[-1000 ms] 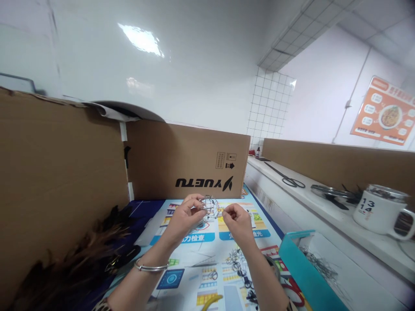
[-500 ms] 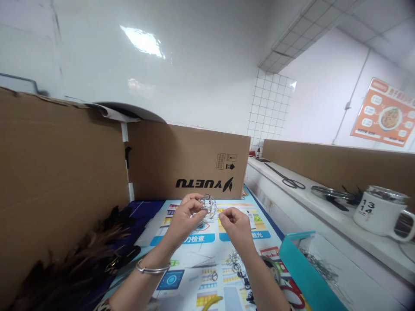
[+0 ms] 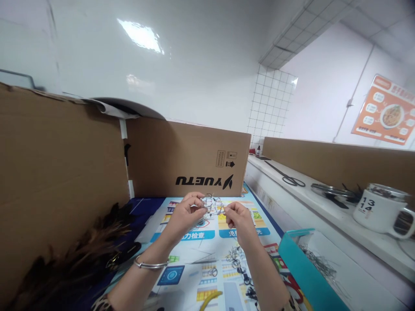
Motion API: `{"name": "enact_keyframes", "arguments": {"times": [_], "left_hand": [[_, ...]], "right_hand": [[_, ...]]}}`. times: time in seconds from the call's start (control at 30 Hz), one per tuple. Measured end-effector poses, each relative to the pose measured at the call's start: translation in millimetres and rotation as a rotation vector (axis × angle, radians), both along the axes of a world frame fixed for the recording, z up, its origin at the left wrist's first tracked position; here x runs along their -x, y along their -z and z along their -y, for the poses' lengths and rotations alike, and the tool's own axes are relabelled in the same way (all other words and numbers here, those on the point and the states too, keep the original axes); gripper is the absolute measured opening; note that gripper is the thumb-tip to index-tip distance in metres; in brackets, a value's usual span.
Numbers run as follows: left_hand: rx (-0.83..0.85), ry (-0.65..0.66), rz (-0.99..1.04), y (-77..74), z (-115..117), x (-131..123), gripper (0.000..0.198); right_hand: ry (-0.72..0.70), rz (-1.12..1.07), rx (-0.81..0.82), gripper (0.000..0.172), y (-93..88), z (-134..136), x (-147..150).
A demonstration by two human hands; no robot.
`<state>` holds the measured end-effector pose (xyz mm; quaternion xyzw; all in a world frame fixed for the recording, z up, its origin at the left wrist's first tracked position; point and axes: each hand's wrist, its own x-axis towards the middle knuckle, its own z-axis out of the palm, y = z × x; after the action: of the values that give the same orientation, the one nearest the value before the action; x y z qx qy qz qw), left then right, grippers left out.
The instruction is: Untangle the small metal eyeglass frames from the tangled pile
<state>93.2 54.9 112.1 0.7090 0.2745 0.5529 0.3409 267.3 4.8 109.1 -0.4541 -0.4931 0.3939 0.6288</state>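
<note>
A small openwork piece of thin bent wire (image 3: 212,204) is up between my hands, over the printed mat (image 3: 202,250). My left hand (image 3: 188,216), with a silver bangle at the wrist, pinches its left side between thumb and fingers. On the right, the thumb and fingertips of my right hand (image 3: 239,218) are pressed together at the wire's right edge. Dark and silvery wire pieces (image 3: 240,268) lie on the mat below my right hand. Thin straight wires (image 3: 204,260) rest near the mat's middle.
A turquoise box (image 3: 308,268) with metal wires stands at the right. Dark feathers (image 3: 81,255) lie at the left by the cardboard wall (image 3: 65,172). On the right ledge are scissors (image 3: 292,180) and a white mug (image 3: 376,211). A yellow curved object (image 3: 210,300) lies near the front.
My right hand has moved slightly right and its fingers have curled more. The wire piece looks turned and spread further to the right. My left hand has barely moved.
</note>
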Motion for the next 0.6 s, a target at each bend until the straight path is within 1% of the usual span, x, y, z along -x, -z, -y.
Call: {"name": "enact_keyframes", "arguments": {"times": [0.1, 0.2, 0.33, 0.43, 0.5, 0.6], "left_hand": [[0.03, 0.015, -0.008, 0.0, 0.6, -1.1, 0.008], [0.051, 0.033, -0.013, 1.6, 1.4, -3.3, 0.007], [0.068, 0.062, -0.018, 3.6, 1.8, -4.8, 0.008], [0.063, 0.072, -0.02, 3.3, 1.8, -4.1, 0.007], [0.055, 0.07, -0.034, 2.4, 1.8, -3.3, 0.008], [0.036, 0.057, -0.074, 1.7, 2.4, -2.9, 0.01]], "right_hand": [[-0.054, -0.152, 0.046, 0.023, 5.7, -5.4, -3.3], [-0.088, -0.227, 0.08, 0.029, 8.7, -8.2, -3.6], [-0.159, -0.263, 0.09, 0.03, 7.7, -7.1, -3.3], [-0.184, -0.218, 0.069, 0.033, 6.3, -6.3, -3.1], [-0.148, -0.142, 0.035, 0.033, 5.6, -6.4, -2.7], [0.017, 0.039, -0.021, 0.028, 5.0, -6.6, -1.3]]}}
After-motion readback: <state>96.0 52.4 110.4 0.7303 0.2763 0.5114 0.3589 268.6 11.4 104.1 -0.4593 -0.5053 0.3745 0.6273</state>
